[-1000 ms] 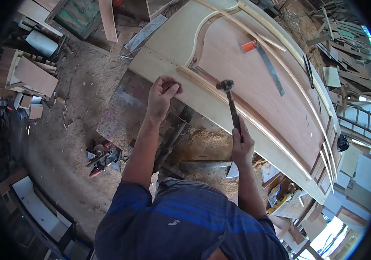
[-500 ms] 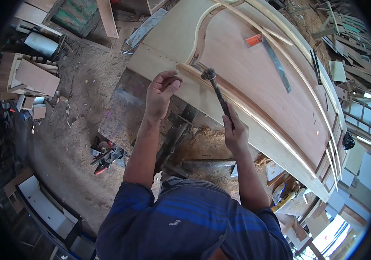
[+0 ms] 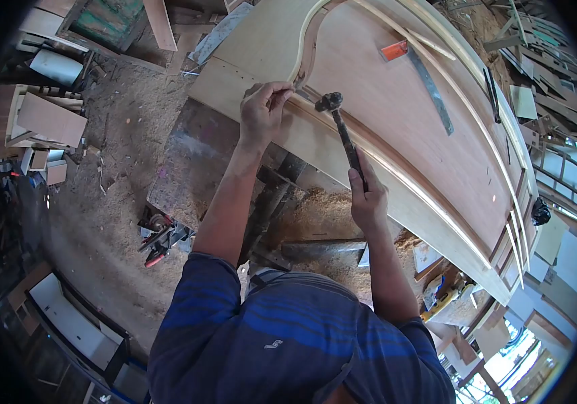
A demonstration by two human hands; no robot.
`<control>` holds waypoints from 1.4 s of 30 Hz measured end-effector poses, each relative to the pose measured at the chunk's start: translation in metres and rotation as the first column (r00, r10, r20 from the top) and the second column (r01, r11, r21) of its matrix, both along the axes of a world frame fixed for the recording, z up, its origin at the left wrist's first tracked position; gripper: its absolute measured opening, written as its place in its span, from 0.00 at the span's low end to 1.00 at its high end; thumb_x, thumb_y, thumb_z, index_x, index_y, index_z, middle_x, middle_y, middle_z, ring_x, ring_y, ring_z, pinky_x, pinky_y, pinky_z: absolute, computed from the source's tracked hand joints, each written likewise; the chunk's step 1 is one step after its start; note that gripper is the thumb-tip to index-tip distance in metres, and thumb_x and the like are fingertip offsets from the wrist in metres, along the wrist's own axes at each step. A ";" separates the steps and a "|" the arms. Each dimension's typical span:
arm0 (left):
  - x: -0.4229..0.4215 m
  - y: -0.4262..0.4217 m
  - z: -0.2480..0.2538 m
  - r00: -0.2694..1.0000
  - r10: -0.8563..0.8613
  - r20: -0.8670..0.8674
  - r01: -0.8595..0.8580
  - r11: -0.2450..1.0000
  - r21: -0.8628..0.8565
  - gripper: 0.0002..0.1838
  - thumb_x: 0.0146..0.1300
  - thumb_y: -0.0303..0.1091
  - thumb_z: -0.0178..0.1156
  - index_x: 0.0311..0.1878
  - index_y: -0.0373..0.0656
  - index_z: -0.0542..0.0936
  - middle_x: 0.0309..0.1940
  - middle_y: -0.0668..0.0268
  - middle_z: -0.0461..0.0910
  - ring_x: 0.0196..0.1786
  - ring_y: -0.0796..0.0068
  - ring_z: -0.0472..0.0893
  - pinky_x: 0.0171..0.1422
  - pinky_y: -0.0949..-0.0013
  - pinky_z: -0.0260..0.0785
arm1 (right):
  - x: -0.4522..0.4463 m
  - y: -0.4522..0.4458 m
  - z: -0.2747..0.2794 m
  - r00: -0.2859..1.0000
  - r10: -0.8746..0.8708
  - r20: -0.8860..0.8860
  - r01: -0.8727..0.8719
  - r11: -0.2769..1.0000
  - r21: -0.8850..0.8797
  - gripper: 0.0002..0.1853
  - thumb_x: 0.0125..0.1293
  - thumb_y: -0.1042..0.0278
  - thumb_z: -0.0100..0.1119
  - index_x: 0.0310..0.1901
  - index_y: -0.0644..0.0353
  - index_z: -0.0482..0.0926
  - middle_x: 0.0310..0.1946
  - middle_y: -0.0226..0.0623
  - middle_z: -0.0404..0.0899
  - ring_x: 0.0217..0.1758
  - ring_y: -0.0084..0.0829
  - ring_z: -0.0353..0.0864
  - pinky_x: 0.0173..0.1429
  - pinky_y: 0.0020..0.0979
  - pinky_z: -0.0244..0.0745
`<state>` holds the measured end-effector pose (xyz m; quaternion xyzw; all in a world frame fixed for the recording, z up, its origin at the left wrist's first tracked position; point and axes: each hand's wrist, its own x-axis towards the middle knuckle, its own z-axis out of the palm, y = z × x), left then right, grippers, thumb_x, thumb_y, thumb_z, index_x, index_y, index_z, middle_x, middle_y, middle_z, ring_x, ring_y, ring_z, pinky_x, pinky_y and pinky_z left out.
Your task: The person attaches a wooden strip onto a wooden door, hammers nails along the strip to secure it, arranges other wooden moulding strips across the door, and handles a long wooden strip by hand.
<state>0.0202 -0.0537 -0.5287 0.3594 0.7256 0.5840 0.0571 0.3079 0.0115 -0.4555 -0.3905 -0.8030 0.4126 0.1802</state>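
Blue-striped navy shirt [image 3: 302, 337], small pale logo

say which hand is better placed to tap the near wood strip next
Probably the right hand: it holds the hammer, whose head is beside the strip. The left hand pinches at the strip's end, holding no hammer.

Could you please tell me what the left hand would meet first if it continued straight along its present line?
Probably the pale, curved wooden strip just beyond the fingers of the left hand, though its height above the strip is unclear.
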 end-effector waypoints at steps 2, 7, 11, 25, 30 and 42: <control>0.001 0.003 -0.005 1.000 0.004 0.000 -0.004 0.998 0.055 0.08 0.75 0.28 0.75 0.54 0.42 0.91 0.44 0.64 0.93 0.47 0.75 0.91 0.52 0.69 0.83 | -0.002 -0.003 0.011 0.999 -0.024 0.048 0.029 0.994 -0.101 0.29 0.86 0.62 0.62 0.84 0.47 0.74 0.39 0.41 0.91 0.35 0.23 0.81 0.46 0.30 0.79; 0.003 0.003 0.001 0.991 0.033 -0.132 -0.030 0.999 0.020 0.08 0.73 0.28 0.76 0.52 0.45 0.92 0.41 0.65 0.93 0.43 0.72 0.90 0.50 0.66 0.82 | -0.001 -0.004 0.007 0.997 -0.034 0.072 0.041 0.994 -0.099 0.28 0.86 0.63 0.62 0.84 0.46 0.75 0.38 0.39 0.91 0.35 0.21 0.80 0.46 0.30 0.79; 0.004 0.006 -0.007 0.978 0.062 -0.201 -0.067 0.998 -0.017 0.08 0.69 0.31 0.78 0.49 0.50 0.92 0.40 0.71 0.95 0.44 0.67 0.89 0.57 0.60 0.78 | -0.004 -0.004 0.007 0.998 -0.034 0.054 0.038 0.997 -0.070 0.28 0.86 0.63 0.62 0.84 0.47 0.75 0.37 0.39 0.90 0.35 0.21 0.80 0.46 0.30 0.79; -0.001 0.000 -0.004 0.954 0.034 -0.298 -0.077 0.988 -0.132 0.27 0.68 0.38 0.80 0.69 0.52 0.84 0.39 0.75 0.94 0.44 0.68 0.86 0.66 0.57 0.70 | -0.039 0.004 0.036 0.990 0.124 0.073 -0.138 0.964 0.227 0.29 0.87 0.58 0.61 0.85 0.43 0.72 0.40 0.49 0.92 0.33 0.41 0.92 0.39 0.43 0.84; -0.001 0.003 -0.005 0.954 0.039 -0.299 -0.084 0.987 -0.137 0.27 0.67 0.37 0.79 0.68 0.51 0.85 0.38 0.76 0.94 0.48 0.64 0.87 0.66 0.55 0.70 | -0.046 0.015 0.030 0.971 0.162 0.178 -0.213 0.922 0.323 0.30 0.86 0.60 0.62 0.86 0.39 0.70 0.40 0.47 0.92 0.32 0.44 0.92 0.35 0.48 0.82; 0.000 0.002 -0.001 0.965 0.018 -0.261 -0.067 0.981 -0.183 0.28 0.68 0.36 0.78 0.71 0.51 0.85 0.38 0.75 0.94 0.48 0.65 0.88 0.65 0.55 0.71 | -0.052 0.011 0.038 0.986 0.148 0.076 -0.166 0.918 0.359 0.35 0.83 0.66 0.65 0.87 0.33 0.68 0.38 0.46 0.92 0.30 0.41 0.89 0.36 0.46 0.81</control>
